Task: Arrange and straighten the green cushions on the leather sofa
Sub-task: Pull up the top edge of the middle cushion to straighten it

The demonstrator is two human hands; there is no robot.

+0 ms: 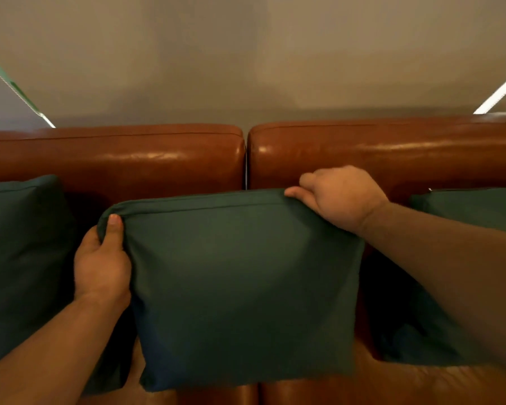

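A dark green cushion (240, 287) stands upright in the middle of the brown leather sofa (158, 159), over the gap between the two back sections. My left hand (101, 264) grips its upper left corner, thumb on the front. My right hand (342, 197) holds its upper right corner along the top edge. A second green cushion (21, 252) leans against the backrest at the left. A third green cushion (473, 209) sits at the right, partly hidden behind my right forearm.
A plain beige wall (246, 54) rises behind the sofa. Bright strips of light show at the far left (18, 89) and far right (500, 92) edges. The sofa's seat (362, 387) shows below the cushions.
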